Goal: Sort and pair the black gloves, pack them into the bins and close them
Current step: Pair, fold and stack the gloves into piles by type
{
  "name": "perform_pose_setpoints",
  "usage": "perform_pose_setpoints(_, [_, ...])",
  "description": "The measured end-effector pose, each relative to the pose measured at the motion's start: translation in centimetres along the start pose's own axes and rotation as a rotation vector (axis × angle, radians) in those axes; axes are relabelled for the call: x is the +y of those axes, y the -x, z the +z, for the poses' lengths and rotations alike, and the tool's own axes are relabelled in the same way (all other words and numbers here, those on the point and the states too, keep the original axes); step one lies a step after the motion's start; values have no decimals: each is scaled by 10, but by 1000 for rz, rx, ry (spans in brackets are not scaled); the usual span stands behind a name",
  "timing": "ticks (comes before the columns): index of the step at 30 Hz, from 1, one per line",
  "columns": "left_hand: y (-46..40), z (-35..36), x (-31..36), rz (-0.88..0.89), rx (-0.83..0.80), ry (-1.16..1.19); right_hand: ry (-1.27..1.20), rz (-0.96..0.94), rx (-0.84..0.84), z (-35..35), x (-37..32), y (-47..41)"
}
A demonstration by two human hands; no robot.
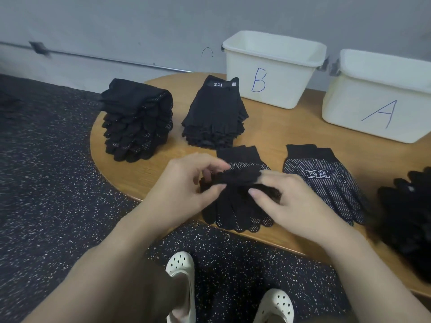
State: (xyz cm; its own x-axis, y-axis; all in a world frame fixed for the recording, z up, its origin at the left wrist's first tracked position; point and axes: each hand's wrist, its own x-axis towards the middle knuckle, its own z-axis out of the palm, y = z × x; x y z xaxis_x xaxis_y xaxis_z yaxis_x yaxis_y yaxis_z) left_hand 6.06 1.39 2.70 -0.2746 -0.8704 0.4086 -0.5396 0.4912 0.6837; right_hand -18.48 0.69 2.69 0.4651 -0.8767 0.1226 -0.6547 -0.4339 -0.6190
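While the left hand (186,183) and right hand (286,201) both pinch a folded black glove (235,177), a dotted pair (233,213) lies flat beneath them on the desk (275,129).

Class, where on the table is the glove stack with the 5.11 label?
In the head view, the 5.11 stack stands toward the table's far left, between the dotted glove stack on its left and bin B on its right.

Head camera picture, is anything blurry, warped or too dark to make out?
Head view: wide-angle bending curves the table edge; the wall rail at upper left smears; the loose glove heap at right is soft and nearly featureless black; bin B and bin A read clearly, with no glare.
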Motion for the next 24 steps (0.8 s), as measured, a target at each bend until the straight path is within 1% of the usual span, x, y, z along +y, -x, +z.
perform_pose_setpoints(2, [7,3,1,24,-70,-66,-30,21,66,-6,6,3])
perform_pose_setpoints(4, [11,6,2,18,-122,-69,-15,46,117,-9,11,6])
perform_pose_setpoints(7, [12,10,4,8,-152,-56,14,55,153,-7,17,7])
perform_pose_setpoints(9, [12,13,5,12,-184,-90,21,57,187,-6,20,8])
perform_pose_setpoints(13, [12,16,7,28,-258,-194,78,18,327,-2,21,8])
perform_pose_setpoints(15, [11,17,7,22,-280,-157,132,0,341,6,14,8])
perform_pose_setpoints(16, [11,17,7,13,-260,-108,169,-8,313,11,10,7])
perform_pose_setpoints(18, [8,19,6,-5,-152,-76,254,-26,199,22,3,6])
perform_pose_setpoints(19, [6,21,5,-25,-115,-129,299,-36,125,28,1,5])
perform_pose_setpoints(20, [5,24,4,-68,-128,-207,348,-47,51,33,0,4])
perform_pose_setpoints(21, [6,28,3,-131,-196,-285,402,-62,-18,37,0,4])
perform_pose_setpoints(22, [8,32,2,-199,-297,-349,454,-83,-73,39,1,3])
perform_pose_setpoints(23, [11,35,-1,-249,-395,-406,495,-102,-105,41,3,3])
perform_pose_setpoints(24, [15,37,-4,-268,-455,-460,518,-112,-121,41,4,3])
